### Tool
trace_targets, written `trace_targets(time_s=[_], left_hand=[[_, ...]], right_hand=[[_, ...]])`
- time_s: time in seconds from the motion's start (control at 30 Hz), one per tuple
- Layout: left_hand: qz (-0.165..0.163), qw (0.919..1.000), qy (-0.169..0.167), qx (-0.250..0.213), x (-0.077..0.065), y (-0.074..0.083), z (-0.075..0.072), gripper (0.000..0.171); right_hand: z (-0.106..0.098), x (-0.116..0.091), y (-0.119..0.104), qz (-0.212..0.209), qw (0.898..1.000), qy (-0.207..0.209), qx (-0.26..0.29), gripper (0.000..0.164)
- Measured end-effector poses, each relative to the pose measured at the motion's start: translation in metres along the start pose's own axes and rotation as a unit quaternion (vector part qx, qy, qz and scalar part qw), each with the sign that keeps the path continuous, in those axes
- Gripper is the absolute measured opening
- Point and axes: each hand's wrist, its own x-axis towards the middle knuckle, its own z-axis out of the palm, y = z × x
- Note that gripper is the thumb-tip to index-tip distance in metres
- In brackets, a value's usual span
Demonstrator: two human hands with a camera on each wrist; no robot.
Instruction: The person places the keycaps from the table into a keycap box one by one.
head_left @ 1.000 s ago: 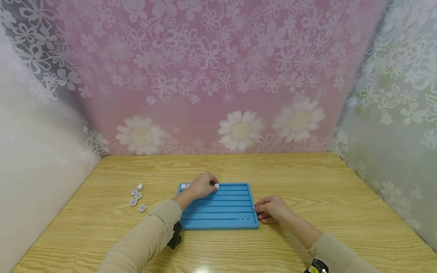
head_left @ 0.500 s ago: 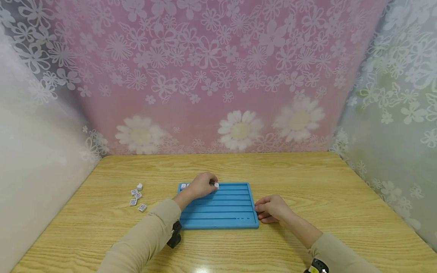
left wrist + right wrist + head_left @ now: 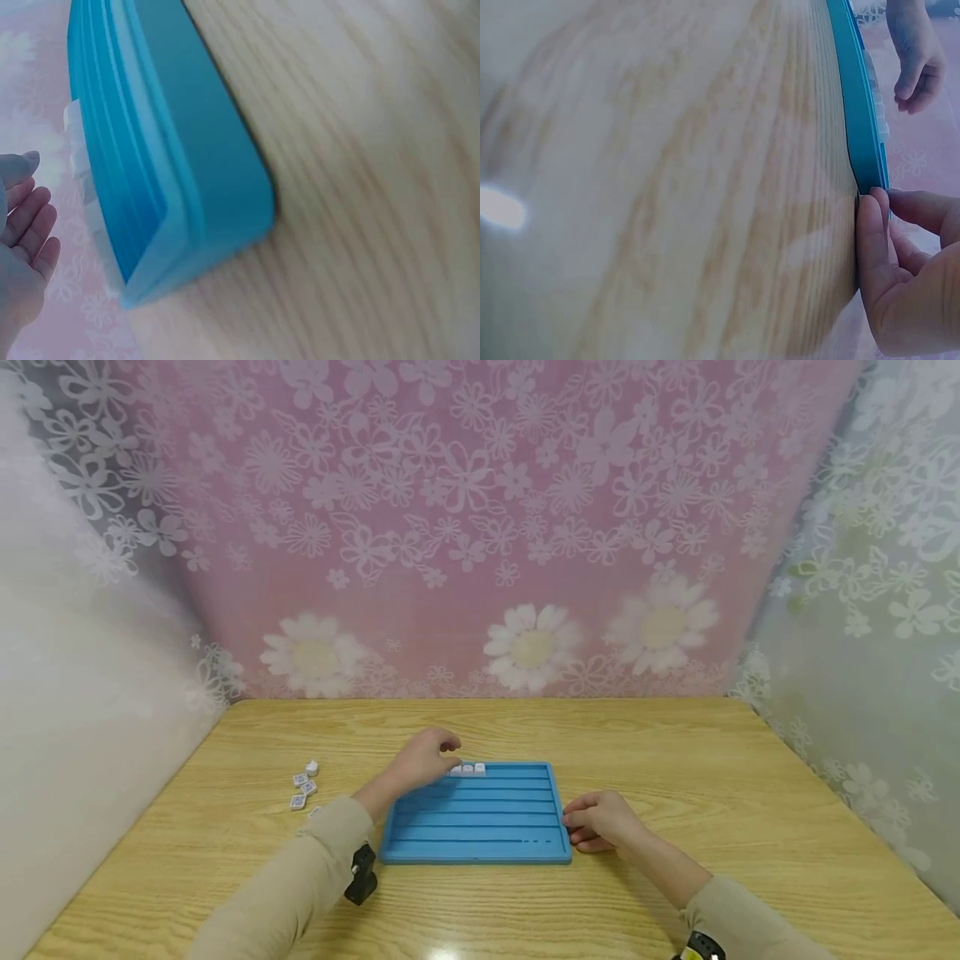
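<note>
A blue tray (image 3: 480, 820) with several long ridged rows lies on the table. White block-like tiles (image 3: 468, 770) stand side by side in its farthest row, partly covered by my left hand (image 3: 422, 758). That hand is over the tray's far left part, fingers loosely bent and nothing between them; the left wrist view shows its palm and relaxed fingers, apart from the tiles (image 3: 90, 202). At the tray's right side, my right hand (image 3: 602, 822) grips the edge. In the right wrist view its thumb and fingertips pinch the tray's corner (image 3: 866, 161).
Several loose white tiles with dark printed faces (image 3: 298, 802) lie left of the tray on the wooden table (image 3: 675, 752). Flower-patterned cloth (image 3: 525, 527) hangs behind the table. A white surface borders the left side and more flowered cloth the right.
My left hand has let go of the tile at the row's right end and moved left and up. More tiles in the far row show now. The right hand keeps its place.
</note>
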Motion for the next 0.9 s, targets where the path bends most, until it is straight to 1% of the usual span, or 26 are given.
trace_targets(time_s=[0.1,0.2,0.33,0.47,0.57,0.73,0.9], left_hand=[[0.001,0.9999,0.015,-0.001,-0.004,-0.003,-0.009,0.026],[-0.006,0.9996,0.026,-0.008,-0.009,-0.006,-0.019,0.025],[-0.014,0.9992,0.035,-0.012,-0.017,-0.013,-0.032,0.025],[-0.015,0.999,0.042,-0.004,-0.027,-0.02,-0.045,0.024],[-0.023,0.9987,0.046,-0.002,-0.036,-0.026,-0.053,0.025],[-0.038,0.9982,0.047,0.001,-0.051,-0.04,-0.065,0.025],[-0.049,0.9978,0.044,0.003,-0.065,-0.059,-0.076,0.027]], right_hand=[[-0.001,0.0,0.001,0.001,1.0,0.0,0.003,0.021],[-0.001,0.0,0.001,0.001,1.0,-0.002,0.005,0.022],[-0.002,0.001,0.001,-0.001,1.0,-0.008,0.006,0.023],[-0.002,0.001,0.0,-0.002,1.0,-0.01,0.007,0.023],[-0.002,0.001,0.0,-0.002,1.0,-0.01,0.006,0.023],[-0.003,0.001,-0.001,-0.002,1.0,-0.013,0.003,0.023],[-0.002,0.001,-0.001,-0.003,1.0,-0.018,0.001,0.024]])
